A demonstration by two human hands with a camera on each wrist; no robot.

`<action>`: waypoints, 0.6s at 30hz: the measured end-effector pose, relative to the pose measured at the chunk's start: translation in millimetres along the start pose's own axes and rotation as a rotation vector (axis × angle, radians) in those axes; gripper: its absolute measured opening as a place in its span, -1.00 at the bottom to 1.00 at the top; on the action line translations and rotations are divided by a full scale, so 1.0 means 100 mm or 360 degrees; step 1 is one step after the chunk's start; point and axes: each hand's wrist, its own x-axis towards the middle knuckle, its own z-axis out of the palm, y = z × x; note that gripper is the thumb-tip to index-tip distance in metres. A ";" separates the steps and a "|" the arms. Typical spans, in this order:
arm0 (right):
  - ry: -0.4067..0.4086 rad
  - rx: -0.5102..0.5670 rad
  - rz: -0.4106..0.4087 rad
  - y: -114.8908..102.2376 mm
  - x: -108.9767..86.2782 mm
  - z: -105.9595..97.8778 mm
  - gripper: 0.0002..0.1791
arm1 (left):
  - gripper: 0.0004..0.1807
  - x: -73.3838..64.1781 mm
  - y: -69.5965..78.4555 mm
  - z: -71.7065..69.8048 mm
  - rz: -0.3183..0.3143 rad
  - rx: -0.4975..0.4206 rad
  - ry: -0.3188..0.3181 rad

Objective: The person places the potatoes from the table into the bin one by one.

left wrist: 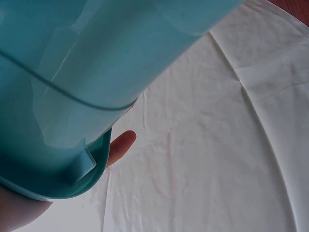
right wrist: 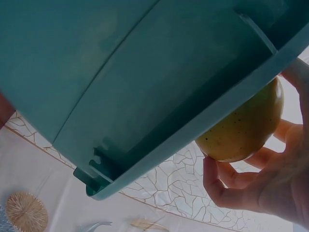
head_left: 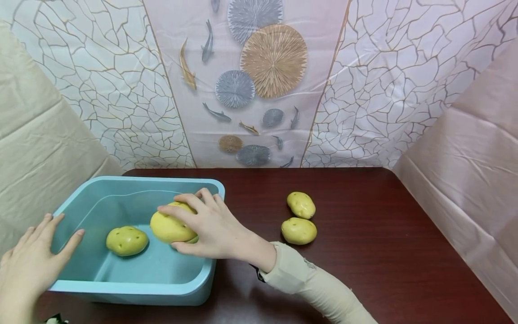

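Observation:
A light blue plastic basin stands on the left of the table. My right hand reaches over its right side and grips a yellow potato, held above the basin floor. In the right wrist view, curled fingers go round this potato, and the basin's rim hides part of it. Another potato, greenish yellow with small dimples, lies inside the basin. At the left rim is my left hand, fingers spread and thumb apart. The left wrist view shows one fingertip beyond the basin's edge.
Two more yellow potatoes lie close together on the dark red-brown table, right of the basin. A patterned cloth hangs behind the table, and plain pale cloths flank it.

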 end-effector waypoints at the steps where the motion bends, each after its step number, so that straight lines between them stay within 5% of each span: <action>1: -0.0010 0.0004 0.0001 0.00 0.01 0.00 -0.36 | -0.15 0.00 0.00 0.00 0.0004 -0.0004 0.0001; 18: -0.0056 -0.0045 -0.0014 -0.03 0.09 0.02 -0.36 | -0.14 0.02 -0.02 0.01 0.0006 0.0014 -0.0001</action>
